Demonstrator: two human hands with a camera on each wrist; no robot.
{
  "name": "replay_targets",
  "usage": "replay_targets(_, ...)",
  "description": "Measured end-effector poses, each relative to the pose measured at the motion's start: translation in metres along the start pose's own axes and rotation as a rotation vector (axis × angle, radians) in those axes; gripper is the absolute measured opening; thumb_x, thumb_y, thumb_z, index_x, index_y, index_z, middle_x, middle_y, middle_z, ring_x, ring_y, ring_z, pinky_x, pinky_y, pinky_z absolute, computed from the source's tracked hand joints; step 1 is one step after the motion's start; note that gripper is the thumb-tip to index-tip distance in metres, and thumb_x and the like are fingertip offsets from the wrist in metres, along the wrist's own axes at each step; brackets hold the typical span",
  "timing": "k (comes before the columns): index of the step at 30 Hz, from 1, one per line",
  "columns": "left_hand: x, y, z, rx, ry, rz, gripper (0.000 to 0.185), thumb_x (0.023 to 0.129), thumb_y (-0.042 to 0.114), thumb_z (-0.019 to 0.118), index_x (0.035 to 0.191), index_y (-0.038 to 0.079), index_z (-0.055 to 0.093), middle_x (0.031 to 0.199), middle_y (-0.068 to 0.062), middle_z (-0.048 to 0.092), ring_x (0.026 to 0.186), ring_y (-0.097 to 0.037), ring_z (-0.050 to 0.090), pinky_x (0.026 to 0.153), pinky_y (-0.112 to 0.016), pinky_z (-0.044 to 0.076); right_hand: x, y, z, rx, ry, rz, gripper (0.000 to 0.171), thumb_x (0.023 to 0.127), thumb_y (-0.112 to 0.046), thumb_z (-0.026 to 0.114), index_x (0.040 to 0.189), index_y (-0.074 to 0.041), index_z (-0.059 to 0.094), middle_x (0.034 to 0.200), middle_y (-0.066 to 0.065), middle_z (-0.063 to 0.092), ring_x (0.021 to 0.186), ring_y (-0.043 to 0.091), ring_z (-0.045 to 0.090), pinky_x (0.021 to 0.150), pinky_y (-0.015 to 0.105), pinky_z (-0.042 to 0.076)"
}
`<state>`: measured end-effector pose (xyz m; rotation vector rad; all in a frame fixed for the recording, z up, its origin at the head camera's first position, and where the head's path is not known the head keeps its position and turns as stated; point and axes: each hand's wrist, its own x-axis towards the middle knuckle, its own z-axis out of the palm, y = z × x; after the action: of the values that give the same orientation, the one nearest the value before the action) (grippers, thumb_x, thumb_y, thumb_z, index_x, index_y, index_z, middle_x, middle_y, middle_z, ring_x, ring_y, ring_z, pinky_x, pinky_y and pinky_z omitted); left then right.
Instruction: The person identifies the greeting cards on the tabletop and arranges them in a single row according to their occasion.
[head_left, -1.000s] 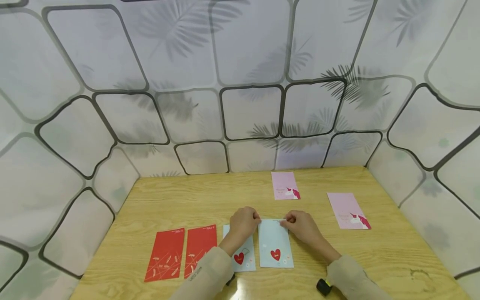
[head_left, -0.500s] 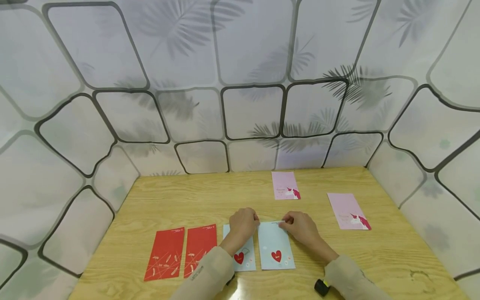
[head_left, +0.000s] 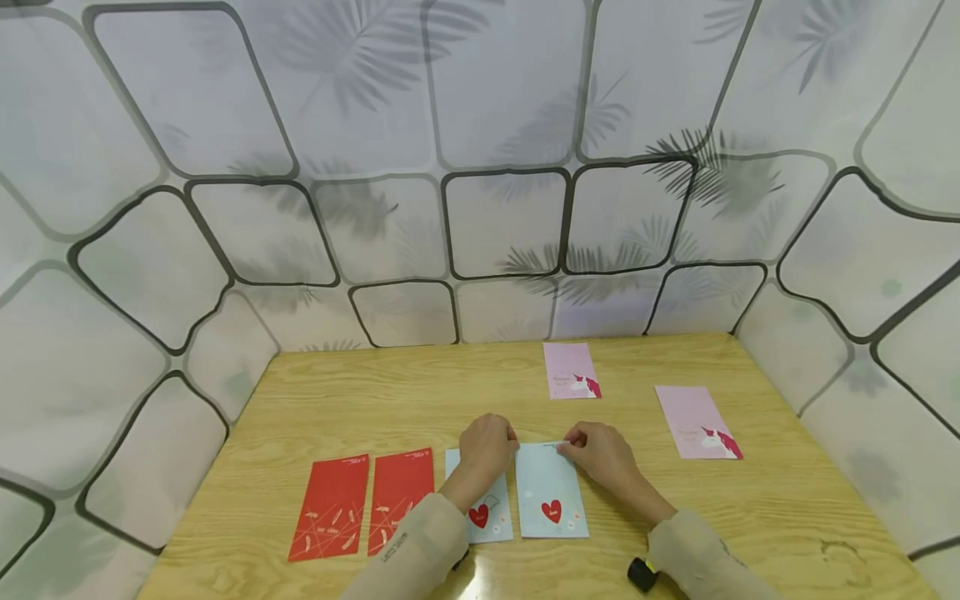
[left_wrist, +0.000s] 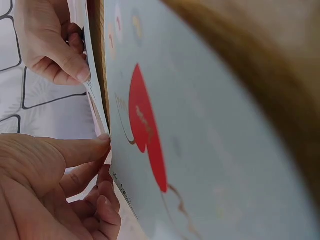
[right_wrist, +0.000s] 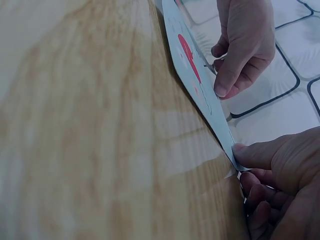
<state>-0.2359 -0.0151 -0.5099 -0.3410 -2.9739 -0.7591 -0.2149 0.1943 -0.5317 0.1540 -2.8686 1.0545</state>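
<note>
Two light blue paper envelopes printed with red hearts lie side by side on the wooden table, in the head view. My left hand pinches the top left corner of the right blue envelope between thumb and fingers. Its top right corner is pinched by my right hand. Beneath my left wrist, the left blue envelope is partly hidden. In the right wrist view, my right thumb presses on the envelope's edge. The left wrist view shows my left thumb at the other corner.
Two red envelopes, one at the left and one partly covered by my left sleeve, lie beside the blue ones. Two pink unicorn envelopes lie farther off, one at the back and one to the right. Patterned cloth walls enclose the table.
The right blue envelope has shifted slightly toward me, with both hands staying on its top corners. The red and pink envelopes have not moved.
</note>
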Motion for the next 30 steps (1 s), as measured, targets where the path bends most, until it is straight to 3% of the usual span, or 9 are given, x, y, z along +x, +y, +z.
replay_targets(7,0.0007,0.0007,-0.0015,-0.008,0.024,0.04,0.019,0.083,0.006,0.082,0.067,0.012,0.073,0.074,-0.002,0.066,0.069,-0.018,0.058,0.059,-0.032,0.05,0.0006,-0.0011,0.0006,0.004,0.007,0.004,0.012,0.087,-0.015,0.084,0.088,-0.01,0.073,0.074,-0.004,0.061,0.069,0.012,0.051,0.064,0.03,0.044)
replay_targets(19,0.0007,0.0028,-0.0037,-0.035,-0.022,0.057,0.018,0.086,0.004,0.08,0.07,0.009,0.072,0.076,-0.003,0.069,0.072,-0.02,0.062,0.071,-0.038,0.054,-0.0021,-0.001,0.0004,0.014,0.019,0.012,0.013,0.091,-0.018,0.081,0.094,-0.007,0.074,0.079,-0.002,0.066,0.071,0.01,0.056,0.067,0.031,0.049)
replay_targets(30,0.0037,0.0047,-0.0048,0.031,-0.017,0.071,0.008,0.087,0.01,0.08,0.08,0.009,0.078,0.083,-0.004,0.074,0.078,-0.022,0.068,0.075,-0.04,0.056,0.0004,0.0069,-0.0076,0.154,0.019,0.047,0.013,0.097,-0.016,0.074,0.103,-0.005,0.076,0.093,0.001,0.072,0.083,0.013,0.061,0.075,0.031,0.052)
